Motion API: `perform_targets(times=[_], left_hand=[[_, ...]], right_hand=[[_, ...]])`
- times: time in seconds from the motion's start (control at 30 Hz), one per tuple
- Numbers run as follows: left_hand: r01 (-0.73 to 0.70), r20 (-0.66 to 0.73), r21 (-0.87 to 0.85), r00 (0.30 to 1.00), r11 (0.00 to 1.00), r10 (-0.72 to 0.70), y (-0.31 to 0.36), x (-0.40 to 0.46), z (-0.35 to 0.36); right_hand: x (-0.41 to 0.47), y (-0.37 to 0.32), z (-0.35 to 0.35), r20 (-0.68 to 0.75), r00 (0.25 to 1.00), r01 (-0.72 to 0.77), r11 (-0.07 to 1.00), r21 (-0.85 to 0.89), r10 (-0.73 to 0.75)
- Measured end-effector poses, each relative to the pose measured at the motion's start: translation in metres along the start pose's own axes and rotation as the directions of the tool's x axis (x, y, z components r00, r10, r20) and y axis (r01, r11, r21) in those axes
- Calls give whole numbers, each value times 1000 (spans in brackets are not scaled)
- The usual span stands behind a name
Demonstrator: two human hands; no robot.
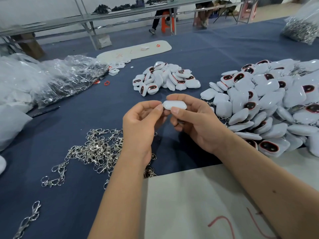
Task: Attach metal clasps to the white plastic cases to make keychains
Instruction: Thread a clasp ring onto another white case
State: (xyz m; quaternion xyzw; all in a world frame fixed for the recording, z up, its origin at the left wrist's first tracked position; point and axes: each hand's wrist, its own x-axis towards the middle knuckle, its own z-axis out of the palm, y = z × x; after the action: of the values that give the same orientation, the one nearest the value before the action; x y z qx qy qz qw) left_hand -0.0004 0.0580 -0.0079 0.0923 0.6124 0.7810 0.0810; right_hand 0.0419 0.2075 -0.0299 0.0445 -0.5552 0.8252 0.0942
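The right hand [195,121] grips a white case [174,105] above the blue table [86,114], while the left hand [143,121] pinches at the case's left end, where a bit of metal shows. A tangle of clasps [93,150] lies under the left wrist. A small case pile [165,78] sits beyond the hands, a large pile [269,104] to the right.

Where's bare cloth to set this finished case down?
Bare blue cloth lies between the clasp pile, the plastic bags and the small case pile. Another patch lies behind the small pile. The big case pile crowds the right.
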Motion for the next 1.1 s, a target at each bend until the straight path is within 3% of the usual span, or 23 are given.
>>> perform_targets(times=[0.3, 0.4, 0.47, 0.53, 0.6, 0.67, 0.73, 0.8, 0.87, 0.9, 0.97, 1.1], left_hand=[[10, -3, -90, 1000, 996, -11, 1, -2, -1], [-45, 13, 5, 999, 999, 45, -1, 2, -4], [-126, 17, 162, 992, 979, 125, -4, 5, -5], [-241, 68, 404, 970, 883, 234, -8, 7, -7], [-341, 150, 606, 936, 719, 318, -9, 7, -9], [-386, 198, 705, 913, 596, 357, -8, 7, -11], [-369, 181, 721, 918, 587, 353, -8, 6, -10], [-280, 78, 622, 952, 731, 297, -8, 4, -7], [-101, -36, 343, 992, 934, 120, -6, 3, -2], [15, -44, 170, 999, 985, -7, -4, 1, -1], [202, 23, -61, 979, 978, -201, -1, 0, 1], [281, 112, -106, 956, 954, -270, 2, 0, 0]], right_hand=[[1, 0, -1, -12, 1000, 0, 1000, 20, 0], [0, 1, 0, -21, 1000, 2, 1000, 13, -2], [0, 1, 1, -34, 999, 1, 1000, 9, -1], [0, 2, 2, -66, 998, -6, 1000, -18, 5], [0, 4, 2, -113, 994, -13, 996, -91, 3], [1, 8, 3, -142, 990, -13, 982, -187, -14], [0, 9, 4, -153, 988, -7, 979, -205, -25], [0, 7, 3, -144, 990, -8, 993, -115, -9], [0, 3, 1, -90, 996, -16, 1000, -7, 15], [0, 1, 0, -57, 998, -21, 999, 27, 22], [-1, 0, -1, -9, 1000, -23, 998, 59, 24], [-1, -1, -1, 27, 1000, -17, 993, 114, 13]])
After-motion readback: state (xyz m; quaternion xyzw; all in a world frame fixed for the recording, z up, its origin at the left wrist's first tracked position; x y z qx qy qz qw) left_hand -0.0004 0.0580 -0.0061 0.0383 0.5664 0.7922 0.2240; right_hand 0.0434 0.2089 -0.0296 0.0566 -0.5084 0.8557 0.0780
